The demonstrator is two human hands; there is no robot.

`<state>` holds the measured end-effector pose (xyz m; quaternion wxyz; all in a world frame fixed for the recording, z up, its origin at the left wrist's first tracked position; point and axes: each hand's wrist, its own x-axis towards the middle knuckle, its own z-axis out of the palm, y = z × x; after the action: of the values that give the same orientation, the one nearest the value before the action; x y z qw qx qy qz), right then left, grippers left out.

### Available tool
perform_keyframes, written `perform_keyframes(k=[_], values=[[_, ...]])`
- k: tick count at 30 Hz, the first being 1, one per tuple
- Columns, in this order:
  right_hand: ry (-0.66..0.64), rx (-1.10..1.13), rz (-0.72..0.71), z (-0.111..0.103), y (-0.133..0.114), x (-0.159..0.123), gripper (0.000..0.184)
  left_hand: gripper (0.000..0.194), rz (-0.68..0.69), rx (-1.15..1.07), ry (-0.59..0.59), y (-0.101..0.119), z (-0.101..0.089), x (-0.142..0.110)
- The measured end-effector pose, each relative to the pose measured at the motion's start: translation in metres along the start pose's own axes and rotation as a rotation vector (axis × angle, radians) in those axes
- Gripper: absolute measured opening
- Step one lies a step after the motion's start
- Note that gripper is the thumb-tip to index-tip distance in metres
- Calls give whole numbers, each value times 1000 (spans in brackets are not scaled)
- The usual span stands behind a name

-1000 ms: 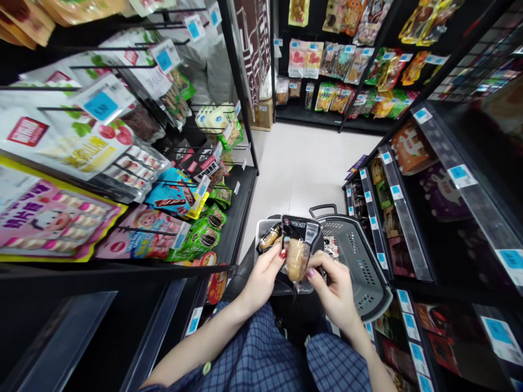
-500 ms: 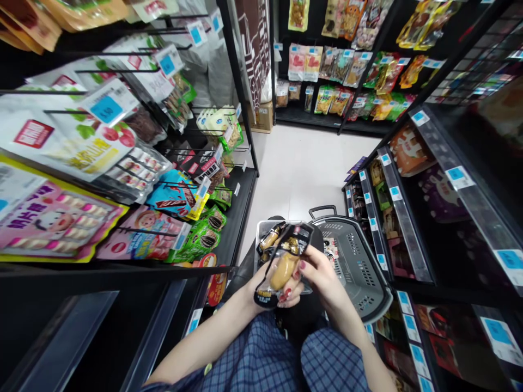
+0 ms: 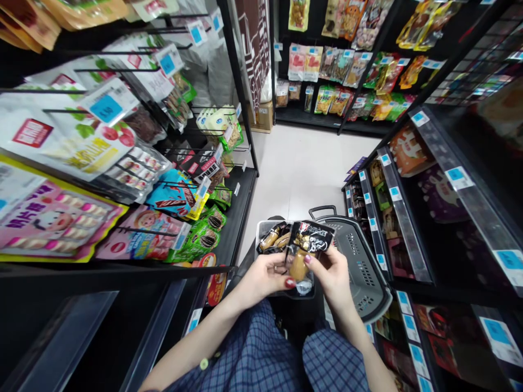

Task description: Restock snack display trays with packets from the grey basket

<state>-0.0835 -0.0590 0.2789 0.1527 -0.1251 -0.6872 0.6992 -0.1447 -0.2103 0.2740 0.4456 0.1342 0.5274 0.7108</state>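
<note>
A snack packet [image 3: 312, 237], black with a clear window showing a brown piece of food, is held between both hands above a clear plastic box. My left hand [image 3: 267, 277] pinches its left side, thumb toward me. At its right edge my right hand [image 3: 333, 272] grips, with the thumb across the front. More dark packets of the same look [image 3: 273, 238] lie in the clear box [image 3: 258, 231], which rests on my lap. The hands and the held packet hide part of the box.
A grey shopping basket [image 3: 362, 261] with a black handle stands on the floor to the right, partly behind my right arm. Hanging snack bags [image 3: 77, 136] fill the left shelf. A lower rack with price tags [image 3: 394, 193] runs along the right. Pale floor [image 3: 294, 163] stretches ahead.
The packet has turned and shifted right, its black printed part now facing up. My left hand has moved from under the packet to its left side; my right hand has moved slightly right.
</note>
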Motion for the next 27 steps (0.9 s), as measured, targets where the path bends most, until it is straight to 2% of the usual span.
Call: perform_keyframes(k=[3, 5, 10, 18, 27], values=[[-32, -85, -42, 2, -1, -1, 23, 44, -30, 53, 68, -1, 7, 1], [-41, -67, -30, 3, -2, -1, 24, 40, -44, 69, 101, -1, 12, 1], [-1, -13, 60, 6, -6, -2, 16, 33, -46, 78, 108, 0, 16, 0], [0, 32, 122, 5, -9, -1, 20, 36, -33, 120, 133, 0, 15, -3], [63, -251, -115, 2, -8, -8, 13, 30, 35, 227, 93, 2, 16, -1]])
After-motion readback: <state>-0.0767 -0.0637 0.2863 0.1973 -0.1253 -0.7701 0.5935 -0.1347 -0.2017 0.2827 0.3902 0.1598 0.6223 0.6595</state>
